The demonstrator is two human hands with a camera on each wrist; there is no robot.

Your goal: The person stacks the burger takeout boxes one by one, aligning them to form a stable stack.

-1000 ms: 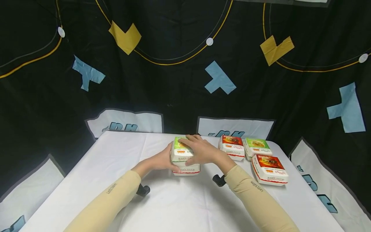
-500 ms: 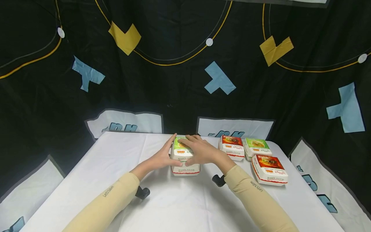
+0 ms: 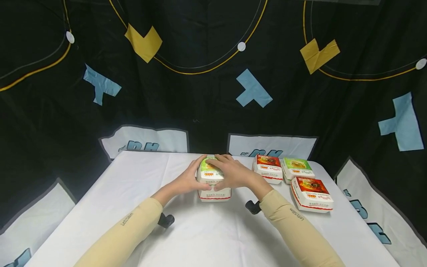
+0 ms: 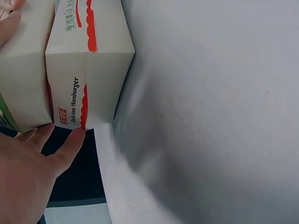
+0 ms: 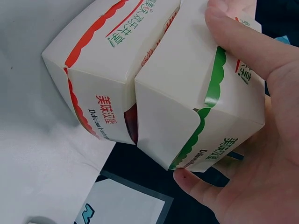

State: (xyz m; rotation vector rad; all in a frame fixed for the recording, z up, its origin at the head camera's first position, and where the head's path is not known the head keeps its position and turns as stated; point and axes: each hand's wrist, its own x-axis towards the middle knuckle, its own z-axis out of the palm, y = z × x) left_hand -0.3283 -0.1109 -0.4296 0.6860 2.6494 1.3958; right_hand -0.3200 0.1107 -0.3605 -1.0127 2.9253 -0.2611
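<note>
A green-topped hamburger box [image 3: 208,178] sits on a red-trimmed hamburger box [image 3: 217,196] at the middle of the white table. From the right, my right hand [image 3: 236,173] grips the upper box, thumb on the front and fingers over the top and far side. My left hand [image 3: 186,181] holds the stack's left side, its thumb at the front of the upper box. In the left wrist view, left fingers [image 4: 70,148] reach both boxes' sides. The right wrist view shows the upper box [image 5: 187,88] set slightly askew on the lower box [image 5: 105,79].
To the right stand two red-topped hamburger boxes, a rear one [image 3: 268,168] and a nearer one [image 3: 311,194], with a green-topped box [image 3: 297,168] beside them. The white-covered table [image 3: 200,237] ends at a black curtain [image 3: 193,100] behind.
My left hand has shifted up the stack, its thumb rising from the lower box to the upper one and its fingers spreading higher. The right hand and the boxes stay in place.
</note>
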